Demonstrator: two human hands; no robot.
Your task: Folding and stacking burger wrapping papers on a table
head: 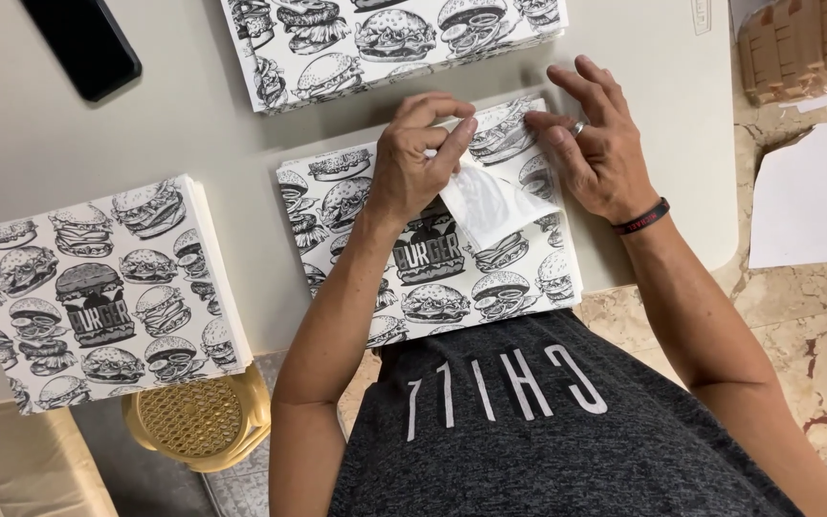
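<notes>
Left fingers pinching sheet corner

B&w burger-print paper sheet flat atop stack at table edge, top-right corner folded back w/ white underside showing.

We seem to be in a small food-packaging workspace, perhaps at home: stacks of burger-printed paper sheets cover a plain white table, with cardboard pieces, a marble floor and a plastic stool.
</notes>
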